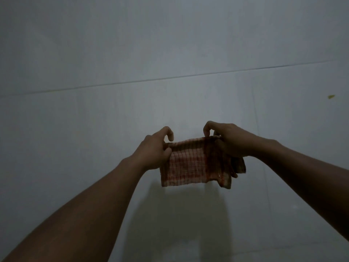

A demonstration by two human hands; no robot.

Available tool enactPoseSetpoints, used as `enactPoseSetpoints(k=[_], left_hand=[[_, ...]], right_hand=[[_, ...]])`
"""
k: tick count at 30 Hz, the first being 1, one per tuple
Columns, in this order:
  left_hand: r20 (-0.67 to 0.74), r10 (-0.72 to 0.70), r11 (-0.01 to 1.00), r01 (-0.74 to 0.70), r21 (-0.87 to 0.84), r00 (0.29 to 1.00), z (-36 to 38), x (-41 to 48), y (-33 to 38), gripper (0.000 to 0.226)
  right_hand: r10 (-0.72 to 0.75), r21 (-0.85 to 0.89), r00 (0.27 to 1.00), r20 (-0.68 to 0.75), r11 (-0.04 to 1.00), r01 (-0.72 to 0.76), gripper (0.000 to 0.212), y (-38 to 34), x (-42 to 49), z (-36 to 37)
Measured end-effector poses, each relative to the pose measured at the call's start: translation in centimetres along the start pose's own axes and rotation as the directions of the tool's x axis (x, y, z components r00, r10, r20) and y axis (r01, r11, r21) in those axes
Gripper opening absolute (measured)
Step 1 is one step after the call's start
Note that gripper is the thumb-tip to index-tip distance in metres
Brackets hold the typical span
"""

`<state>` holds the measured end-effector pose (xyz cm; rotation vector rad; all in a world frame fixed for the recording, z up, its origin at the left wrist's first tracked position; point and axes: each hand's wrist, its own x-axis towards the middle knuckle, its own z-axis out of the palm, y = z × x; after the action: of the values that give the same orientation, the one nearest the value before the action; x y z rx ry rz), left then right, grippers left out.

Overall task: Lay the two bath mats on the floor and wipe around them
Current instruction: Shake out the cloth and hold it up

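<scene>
A small red-and-white checked cloth [190, 163] hangs folded in the air above the pale tiled floor [113, 114]. My left hand [154, 148] pinches its upper left corner. My right hand [230, 142] grips the upper right corner, with bunched cloth hanging below the palm. The top edge is stretched flat between both hands. No bath mat is in view.
A dark grout line [170, 77] crosses the floor from left to right. A small yellowish speck [331, 96] lies at the far right. My shadow falls on the floor below the cloth. The light is dim.
</scene>
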<state>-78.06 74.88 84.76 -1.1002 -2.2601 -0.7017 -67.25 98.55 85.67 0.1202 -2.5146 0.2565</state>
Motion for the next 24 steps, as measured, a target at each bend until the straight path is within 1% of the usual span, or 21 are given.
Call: enactPoseSetpoints(k=[2, 4, 6, 8, 11, 13, 16, 19, 24], left_hand=[[-0.027, 0.064, 0.983, -0.058, 0.176, 0.998, 1.9, 1.3, 1.0, 0.018], [-0.046, 0.098, 0.932, -0.076, 0.354, 0.994, 3.5, 2.3, 1.6, 0.023], [-0.059, 0.098, 0.894, -0.062, 0.445, 0.993, 4.8, 2.9, 1.7, 0.028], [-0.060, 0.086, 0.876, -0.047, 0.480, 0.995, 5.8, 3.3, 1.5, 0.029], [-0.082, 0.092, 0.876, -0.041, 0.481, 0.992, 7.0, 3.3, 0.9, 0.024], [-0.103, 0.108, 0.879, -0.047, 0.474, 0.989, 7.7, 2.9, 0.6, 0.017], [-0.098, 0.114, 0.892, -0.059, 0.448, 0.989, 8.9, 2.1, 0.1, 0.014], [-0.112, 0.103, 0.927, -0.055, 0.371, 0.988, 10.6, 1.3, 0.0, 0.013], [-0.117, 0.069, 0.972, -0.040, 0.233, 0.991, 13.1, 0.2, 0.3, 0.017]], right_hand=[[-0.020, -0.108, 0.997, -0.075, 0.994, 0.012, 0.031, 1.9, 0.8, 0.9], [-0.038, -0.177, 0.991, -0.130, 0.984, 0.014, 0.030, 3.6, 1.6, 1.9], [-0.048, -0.196, 0.984, -0.169, 0.981, 0.014, 0.029, 4.9, 2.3, 2.9], [-0.066, -0.203, 0.977, -0.205, 0.979, 0.024, 0.026, 5.9, 2.8, 4.0], [-0.123, -0.201, 0.949, -0.289, 0.977, 0.065, 0.023, 6.4, 2.9, 5.6], [-0.147, -0.193, 0.940, -0.307, 0.977, 0.090, 0.022, 6.4, 2.7, 6.4], [-0.163, -0.148, 0.936, -0.313, 0.981, 0.121, 0.021, 6.5, 2.4, 7.6], [-0.168, -0.103, 0.922, -0.349, 0.985, 0.140, 0.019, 6.6, 2.2, 8.8], [-0.142, -0.005, 0.933, -0.330, 0.989, 0.148, 0.020, 6.6, 1.5, 9.6]])
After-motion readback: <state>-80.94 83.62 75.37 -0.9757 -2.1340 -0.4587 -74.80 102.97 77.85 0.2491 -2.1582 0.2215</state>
